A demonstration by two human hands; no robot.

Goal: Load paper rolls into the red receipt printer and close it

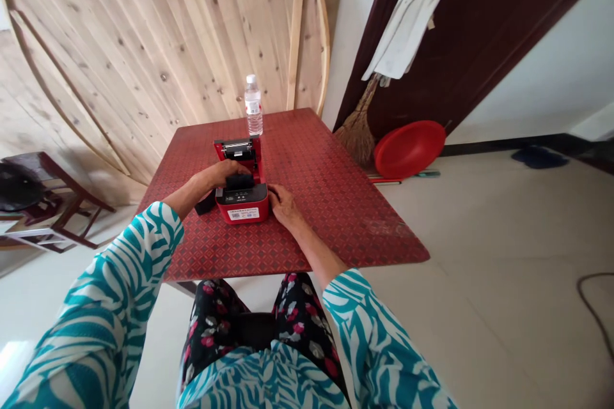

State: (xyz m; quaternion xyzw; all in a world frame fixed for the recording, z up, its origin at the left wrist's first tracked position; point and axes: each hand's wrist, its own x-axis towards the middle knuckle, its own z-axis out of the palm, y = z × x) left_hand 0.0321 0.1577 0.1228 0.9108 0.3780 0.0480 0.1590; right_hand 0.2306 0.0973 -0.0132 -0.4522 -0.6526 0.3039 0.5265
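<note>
A small red and black printer (244, 212) sits on the table with its lid (238, 149) raised at the back. A white label with a code is stuck to its front. My left hand (225, 172) reaches over the open compartment from the left, its fingers closed at a dark roll-like part (240, 181) inside. Exactly what that part is, I cannot make out. My right hand (283, 203) presses against the printer's right side, fingers curled along it. A black object (205, 204) lies beside the printer on the left, partly under my left wrist.
The red patterned table (336, 204) carries a clear water bottle (254, 108) behind the printer. Large round wooden boards (144, 32) lean behind it. A broom (359, 131) and a red basin (410, 148) stand to the right. At the left is a wooden chair (62, 204).
</note>
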